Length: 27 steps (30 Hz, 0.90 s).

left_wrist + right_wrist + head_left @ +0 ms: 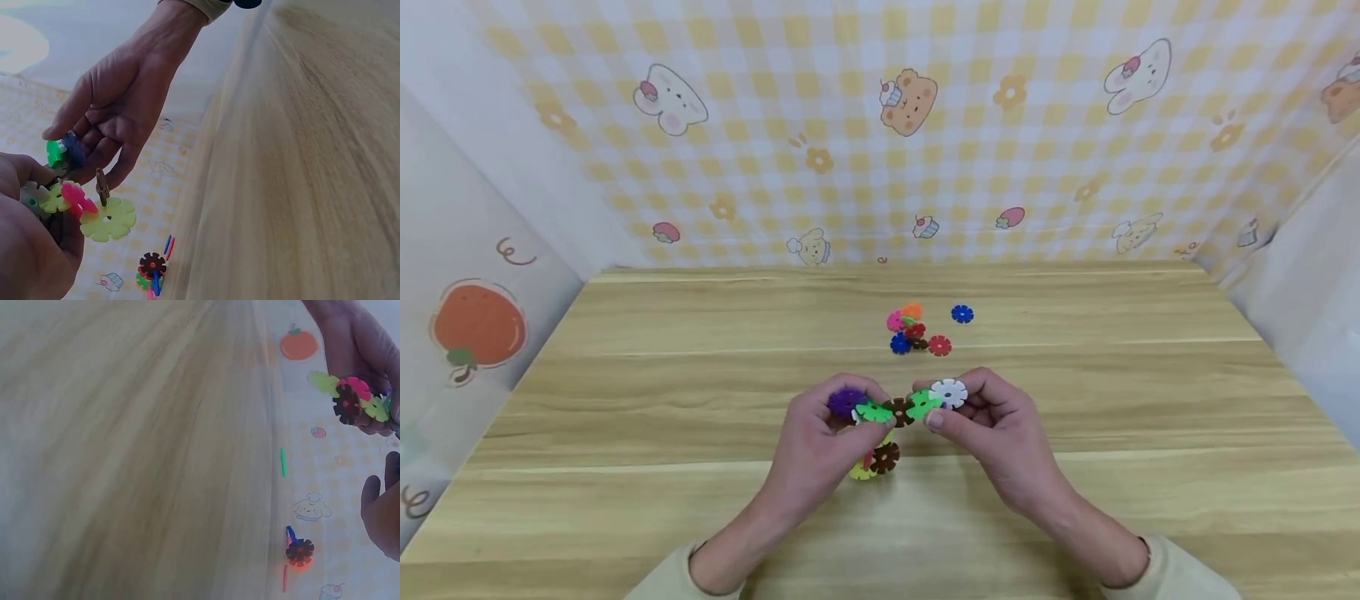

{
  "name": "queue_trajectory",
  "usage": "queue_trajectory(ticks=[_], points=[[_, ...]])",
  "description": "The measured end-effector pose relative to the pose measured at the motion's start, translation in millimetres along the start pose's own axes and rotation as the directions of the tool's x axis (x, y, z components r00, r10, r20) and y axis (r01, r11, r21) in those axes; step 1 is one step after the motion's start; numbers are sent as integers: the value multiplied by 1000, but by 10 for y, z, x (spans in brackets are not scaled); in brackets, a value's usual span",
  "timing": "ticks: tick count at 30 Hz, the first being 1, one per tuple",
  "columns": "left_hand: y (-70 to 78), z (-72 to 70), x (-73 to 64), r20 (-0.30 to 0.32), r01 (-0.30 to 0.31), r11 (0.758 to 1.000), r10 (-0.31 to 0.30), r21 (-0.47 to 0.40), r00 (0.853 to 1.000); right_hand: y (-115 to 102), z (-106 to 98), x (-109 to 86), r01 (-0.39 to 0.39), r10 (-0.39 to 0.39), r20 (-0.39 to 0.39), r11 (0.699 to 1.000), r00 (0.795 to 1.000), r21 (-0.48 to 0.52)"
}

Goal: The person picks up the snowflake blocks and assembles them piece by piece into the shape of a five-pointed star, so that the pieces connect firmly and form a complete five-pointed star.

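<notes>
In the head view both hands hold a joined chain of notched plastic snowflake discs above the table. My left hand [820, 442] pinches the left part, by a green disc [874, 412] and a purple disc [847, 402]. A brown disc [898, 412] sits between the two hands. My right hand [1011, 442] has its thumb and fingers on the right part, at another green disc [923, 405] and a white disc [950, 393]. Below hang a second brown disc [886, 457], a yellow disc [109, 220] and a pink disc [79, 199]. Fingers hide some joints.
Farther back on the wooden table [662, 417] lies a small group of loose discs, among them an orange disc [912, 311] and a red disc [940, 345]. A blue disc [962, 314] lies apart to their right. A checked curtain [850, 192] stands behind the table.
</notes>
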<state>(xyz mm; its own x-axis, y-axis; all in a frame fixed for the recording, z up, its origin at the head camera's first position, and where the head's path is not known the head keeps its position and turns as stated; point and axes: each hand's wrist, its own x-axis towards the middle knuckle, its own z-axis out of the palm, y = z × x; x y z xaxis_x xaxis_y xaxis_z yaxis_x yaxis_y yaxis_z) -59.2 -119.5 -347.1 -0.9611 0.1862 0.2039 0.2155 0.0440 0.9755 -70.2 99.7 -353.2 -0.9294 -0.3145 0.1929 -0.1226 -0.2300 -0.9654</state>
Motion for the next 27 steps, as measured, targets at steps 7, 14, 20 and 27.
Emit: queue_trajectory(ticks=[7, 14, 20, 27], points=[[19, 8, 11, 1, 33, 999, -33, 13, 999, -2, -2, -2, -12, 12, -3, 999, 1000, -35], [50, -11, 57, -51, 52, 999, -52, 14, 997, 14, 0, 25, -20, 20, -12, 1000, 1000, -21], [46, -9, 64, -27, 53, 999, -52, 6, 998, 71, -7, -12, -6, 6, -13, 999, 1000, 33], [17, -4, 48, 54, 72, 997, -71, -14, 996, 103, -3, -25, -31, 30, -62, 999, 998, -15]])
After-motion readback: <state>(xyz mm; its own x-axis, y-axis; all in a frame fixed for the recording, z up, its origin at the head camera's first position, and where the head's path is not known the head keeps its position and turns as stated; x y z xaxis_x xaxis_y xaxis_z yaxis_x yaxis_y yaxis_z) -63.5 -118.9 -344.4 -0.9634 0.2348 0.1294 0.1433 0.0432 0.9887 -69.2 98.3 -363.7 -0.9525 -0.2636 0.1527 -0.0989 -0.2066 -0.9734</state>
